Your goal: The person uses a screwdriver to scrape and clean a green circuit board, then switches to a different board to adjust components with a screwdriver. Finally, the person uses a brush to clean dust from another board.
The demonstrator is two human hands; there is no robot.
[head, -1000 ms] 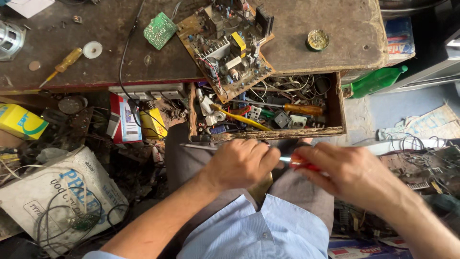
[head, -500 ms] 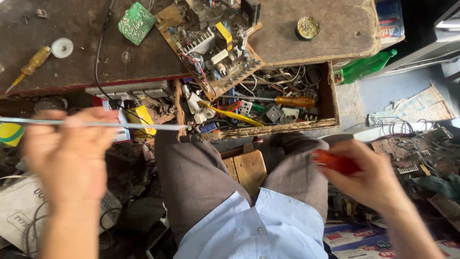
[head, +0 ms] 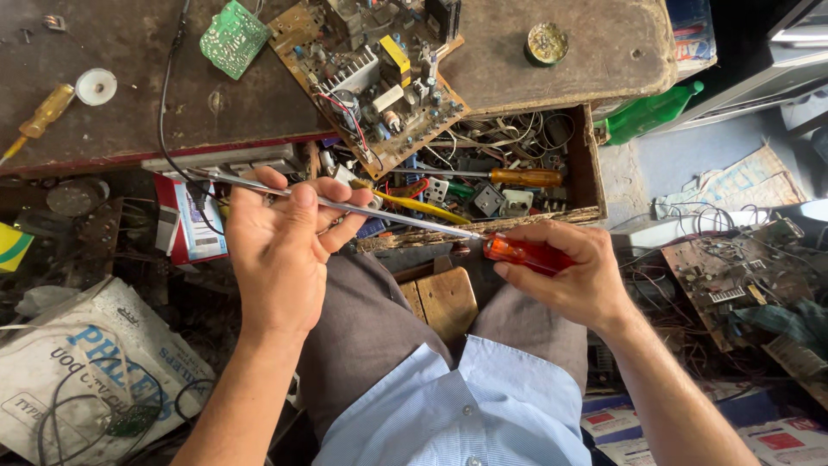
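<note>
hidden and cut-off bits around the bench

screwdriver's red handle (head: 528,255) mostly buried in right hand (head: 573,276); shaft partly covered by left hand (head: 280,246) fingers. yellow-handled screwdriver (head: 39,119) tip cut by left edge. drawer (head: 591,164) clutter too tangled to tell.

bench (head: 138,129) (dark, worn) | circuit boards (head: 371,78), (head: 233,34) | yellow screwdriver (head: 39,116) | white disc (head: 95,86) | round tin (head: 547,41)
</note>
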